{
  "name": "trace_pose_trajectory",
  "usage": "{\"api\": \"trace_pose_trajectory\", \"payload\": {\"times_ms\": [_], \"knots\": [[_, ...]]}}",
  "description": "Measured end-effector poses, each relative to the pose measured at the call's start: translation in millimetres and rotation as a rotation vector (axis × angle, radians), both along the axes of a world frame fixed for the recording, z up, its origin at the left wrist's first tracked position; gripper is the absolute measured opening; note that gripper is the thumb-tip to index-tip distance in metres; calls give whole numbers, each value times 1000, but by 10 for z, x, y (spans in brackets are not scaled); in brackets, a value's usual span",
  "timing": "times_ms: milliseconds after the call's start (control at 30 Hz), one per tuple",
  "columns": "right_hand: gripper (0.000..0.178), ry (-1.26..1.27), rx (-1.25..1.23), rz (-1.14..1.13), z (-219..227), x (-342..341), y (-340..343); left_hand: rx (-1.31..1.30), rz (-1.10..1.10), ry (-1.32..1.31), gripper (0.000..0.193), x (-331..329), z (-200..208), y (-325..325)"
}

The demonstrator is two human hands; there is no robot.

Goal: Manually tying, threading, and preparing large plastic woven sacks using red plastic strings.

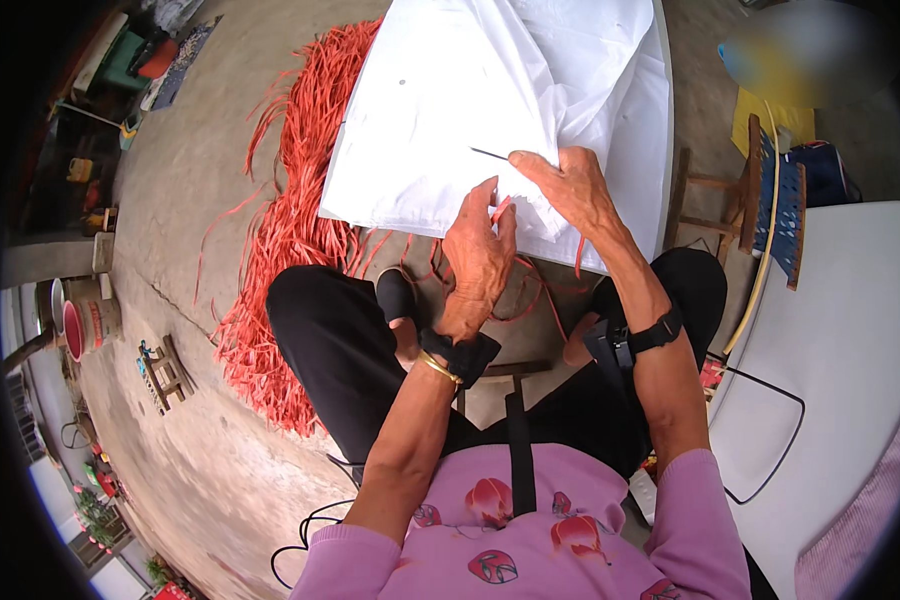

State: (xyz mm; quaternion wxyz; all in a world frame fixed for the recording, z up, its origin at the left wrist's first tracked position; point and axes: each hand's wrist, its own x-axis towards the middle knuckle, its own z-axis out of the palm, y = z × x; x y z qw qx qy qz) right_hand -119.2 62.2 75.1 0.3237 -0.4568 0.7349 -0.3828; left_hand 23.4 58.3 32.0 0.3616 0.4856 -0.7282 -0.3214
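Hands: right hand (570,185) pinches white sheet (450,120) edge | left hand (478,255) grips red strip (498,210) | red strip pile (290,220) beside.

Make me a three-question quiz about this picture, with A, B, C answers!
1. Where is the pile of strips?
A. on the floor, to the person's left
B. on a chair
C. in a bucket

2. What colour is the big sack?
A. blue
B. white
C. green

3. What is the right hand doing?
A. resting on a knee
B. hanging free
C. pinching the sack's edge

Answers: 1 A, the red strips spread over the concrete left of the legs. 2 B, the sack is plain white. 3 C, the fingers grip the sack's edge, with the left hand close beside it.
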Motion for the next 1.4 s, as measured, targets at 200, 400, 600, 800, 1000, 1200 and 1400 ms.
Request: {"api": "trace_pose_trajectory", "payload": {"times_ms": [200,400,600,800,1000,1200,1400], "knots": [[55,364,-24,3,12,7,26,335,219,243,16,-120,-352,-280],[48,590,-4,92,-29,32,60,445,354,474,14,-101,-238,-402],[43,836,-61,202,-30,64,63,184,334,103,18,46,-347,-509],[35,920,-77,271,-134,69,36,-189,9,-168,16,-158,78,-352],[41,487,-101,262,-121,-10,17,414,-215,260,35,71,203,-460],[57,292,124,-66,-112,-14,-16,482,-188,402,33,11,284,-201],[54,231,109,-43,-48,-78,-41,536,-69,278,29,-123,97,78]]}}
